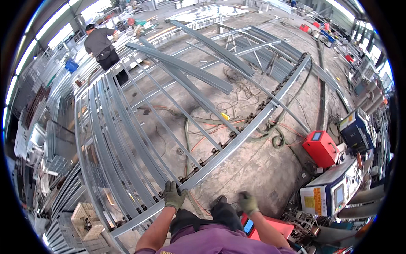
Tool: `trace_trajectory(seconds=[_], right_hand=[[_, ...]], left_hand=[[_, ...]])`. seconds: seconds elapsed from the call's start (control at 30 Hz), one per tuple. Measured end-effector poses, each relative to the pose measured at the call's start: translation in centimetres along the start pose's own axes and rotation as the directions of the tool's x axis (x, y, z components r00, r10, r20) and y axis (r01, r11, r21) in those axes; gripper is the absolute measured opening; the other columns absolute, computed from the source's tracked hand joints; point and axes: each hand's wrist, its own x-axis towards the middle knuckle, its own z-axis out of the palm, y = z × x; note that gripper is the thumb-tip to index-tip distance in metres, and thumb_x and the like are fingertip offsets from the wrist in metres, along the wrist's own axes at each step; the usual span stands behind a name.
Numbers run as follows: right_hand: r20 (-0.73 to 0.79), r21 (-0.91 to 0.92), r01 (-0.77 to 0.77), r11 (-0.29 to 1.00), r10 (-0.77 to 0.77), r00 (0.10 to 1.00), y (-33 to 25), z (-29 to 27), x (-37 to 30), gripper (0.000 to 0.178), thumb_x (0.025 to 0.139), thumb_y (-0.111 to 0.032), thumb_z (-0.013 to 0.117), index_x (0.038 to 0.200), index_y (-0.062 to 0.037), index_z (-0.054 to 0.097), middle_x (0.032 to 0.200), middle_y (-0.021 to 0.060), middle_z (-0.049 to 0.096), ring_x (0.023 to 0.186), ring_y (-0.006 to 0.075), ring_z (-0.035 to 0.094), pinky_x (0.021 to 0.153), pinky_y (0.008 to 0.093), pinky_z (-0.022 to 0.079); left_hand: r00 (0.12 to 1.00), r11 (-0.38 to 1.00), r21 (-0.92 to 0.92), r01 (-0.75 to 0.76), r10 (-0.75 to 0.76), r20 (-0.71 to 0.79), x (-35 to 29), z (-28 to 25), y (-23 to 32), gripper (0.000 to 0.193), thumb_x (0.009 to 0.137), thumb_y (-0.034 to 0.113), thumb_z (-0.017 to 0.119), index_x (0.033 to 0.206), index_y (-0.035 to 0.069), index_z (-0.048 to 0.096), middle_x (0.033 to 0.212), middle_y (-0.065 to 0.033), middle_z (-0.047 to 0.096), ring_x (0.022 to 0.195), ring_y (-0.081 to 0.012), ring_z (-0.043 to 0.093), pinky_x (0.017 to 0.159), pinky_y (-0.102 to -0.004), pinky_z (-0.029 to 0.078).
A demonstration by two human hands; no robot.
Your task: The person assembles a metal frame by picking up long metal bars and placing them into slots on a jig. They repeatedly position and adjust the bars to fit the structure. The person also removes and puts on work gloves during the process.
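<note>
A large frame of grey steel bars stands before me, with a long front rail point(249, 135) running from lower left to upper right. My left hand point(174, 195), in a dark olive work glove, is at this rail. Its fingers and thumb are closed about the near end of a slim steel bar point(163, 163) that crosses the frame. Small dark clamps point(215, 150) line the rail. My right hand point(248, 203), gloved alike, hangs apart from the frame, above a red machine point(270, 228) with a small screen. Motion smears its fingers, and I see nothing in it.
Loose steel channels point(186, 70) lie slantwise across the frame. Hoses and cables point(277, 139) trail over the floor. At right stand a red box unit point(321, 148) and a white-and-blue machine point(327, 192). A crate point(86, 220) sits lower left. Another person point(101, 44) works far left.
</note>
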Motion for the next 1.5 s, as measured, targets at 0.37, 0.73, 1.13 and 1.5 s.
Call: trace_trajectory(seconds=[0.37, 0.73, 1.13, 1.5], right_hand=[[-0.439, 0.632, -0.066, 0.772, 0.427, 0.79, 20.9, -21.0, -4.6, 0.019, 0.095, -0.022, 0.06, 0.09, -0.0045, 0.066, 0.072, 0.0063, 0.066, 0.056, 0.018, 0.06, 0.05, 0.0354, 0.045], [-0.252, -0.529, -0.26, 0.808, 0.143, 0.957, 21.7, -19.8, 2.6, 0.027, 0.1, -0.03, 0.058, 0.106, -0.0087, 0.074, 0.11, 0.0135, 0.073, 0.101, 0.0245, 0.069, 0.082, 0.0406, 0.053], [-0.543, -0.461, -0.268, 0.846, -0.029, 0.839, 11.5, -39.0, 33.5, 0.024, 0.096, -0.025, 0.06, 0.101, -0.0049, 0.072, 0.096, 0.0152, 0.072, 0.087, 0.028, 0.069, 0.074, 0.0431, 0.053], [-0.364, -0.485, -0.047, 0.873, -0.152, 0.919, 14.0, -42.3, 44.8, 0.02, 0.091, -0.02, 0.062, 0.094, -0.0008, 0.068, 0.076, 0.0153, 0.07, 0.068, 0.0303, 0.067, 0.062, 0.0442, 0.052]], left_hand=[[0.987, 0.971, 0.232, 0.065, -0.097, 0.129, 0.8, -0.1, 1.8, 0.084, 0.09, 0.051, 0.063, 0.152, 0.0, 0.039, 0.162, -0.0304, 0.03, 0.152, -0.0472, 0.027, 0.123, -0.0525, 0.027], [0.938, 0.929, 0.327, 0.171, -0.255, 0.234, 3.5, -3.9, 6.2, 0.07, 0.087, 0.049, 0.064, 0.135, 0.001, 0.05, 0.136, -0.0267, 0.056, 0.129, -0.0421, 0.055, 0.104, -0.0501, 0.048], [0.93, 0.93, 0.03, 0.367, -0.367, -0.012, 21.4, -1.8, 17.6, 0.06, 0.089, 0.035, 0.065, 0.137, 0.0, 0.057, 0.13, -0.0248, 0.063, 0.123, -0.0411, 0.06, 0.106, -0.0485, 0.047], [0.992, 0.93, -0.366, -0.027, 0.07, 0.103, 39.2, 3.4, 39.6, 0.058, 0.097, 0.037, 0.059, 0.139, -0.002, 0.056, 0.14, -0.0265, 0.058, 0.132, -0.0402, 0.055, 0.113, -0.0441, 0.044]])
